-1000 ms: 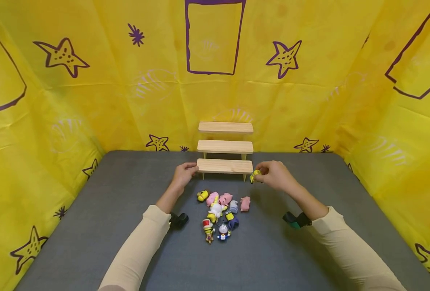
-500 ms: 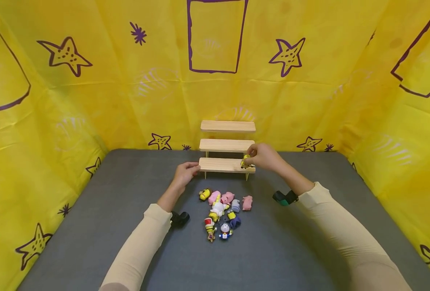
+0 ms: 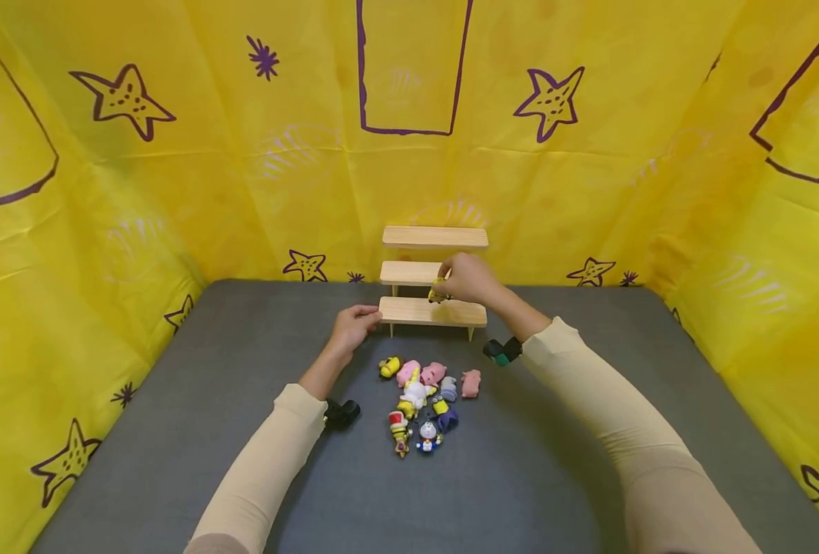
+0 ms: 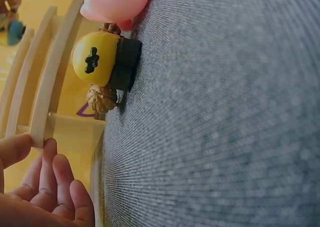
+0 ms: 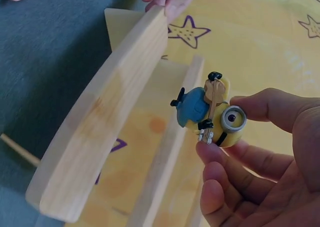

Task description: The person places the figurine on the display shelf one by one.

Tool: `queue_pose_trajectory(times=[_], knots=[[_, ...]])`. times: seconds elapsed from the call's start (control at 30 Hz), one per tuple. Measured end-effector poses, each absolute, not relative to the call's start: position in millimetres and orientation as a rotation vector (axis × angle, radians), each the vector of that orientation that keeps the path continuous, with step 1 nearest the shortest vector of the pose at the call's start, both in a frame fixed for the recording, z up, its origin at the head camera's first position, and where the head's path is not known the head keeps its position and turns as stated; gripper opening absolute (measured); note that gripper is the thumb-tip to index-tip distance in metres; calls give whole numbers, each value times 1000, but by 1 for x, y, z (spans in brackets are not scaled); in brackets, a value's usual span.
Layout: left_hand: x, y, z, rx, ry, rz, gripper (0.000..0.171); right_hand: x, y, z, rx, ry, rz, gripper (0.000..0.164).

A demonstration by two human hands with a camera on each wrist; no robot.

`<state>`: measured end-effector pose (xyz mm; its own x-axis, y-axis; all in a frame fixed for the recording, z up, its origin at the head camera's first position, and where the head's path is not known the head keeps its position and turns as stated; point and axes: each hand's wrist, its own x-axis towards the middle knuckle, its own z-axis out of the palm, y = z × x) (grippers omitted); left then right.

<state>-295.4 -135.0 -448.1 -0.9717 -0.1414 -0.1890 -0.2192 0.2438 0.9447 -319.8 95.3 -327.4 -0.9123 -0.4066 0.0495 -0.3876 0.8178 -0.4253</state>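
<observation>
Between thumb and fingers, my right hand (image 3: 473, 278) pinches a small one-eyed Minion figurine (image 5: 215, 112) with blue trousers and a guitar. In the head view, it hovers above the lowest step of a three-tier wooden display stand (image 3: 409, 309); the right wrist view shows it apart from the boards. My left hand (image 3: 354, 329) pinches the left end of that lowest step, thumb on one face and fingertips on the other, as the left wrist view shows. Near that hand lies another yellow Minion figurine (image 4: 95, 59) with dark trousers.
In front of the stand lies a cluster of toys: pink pig figurines (image 3: 471, 383), a white unicorn-like figurine (image 3: 416, 394), a Doraemon figurine (image 3: 428, 437), a red-hatted yellow figurine (image 3: 398, 431) and others. Yellow printed cloth (image 3: 243, 192) surrounds the grey table surface (image 3: 257, 346).
My right hand has carried the Minion figurine from beside the stand's right end leftward and up, over the lowest step. The left hand stays on the step's left end.
</observation>
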Motion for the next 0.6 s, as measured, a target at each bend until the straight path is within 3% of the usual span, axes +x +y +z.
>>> queue_pose_trajectory(times=[0.6], knots=[[-296, -135, -445, -349, 2418, 1841, 32, -335, 41, -357, -623, 2964, -651, 24]])
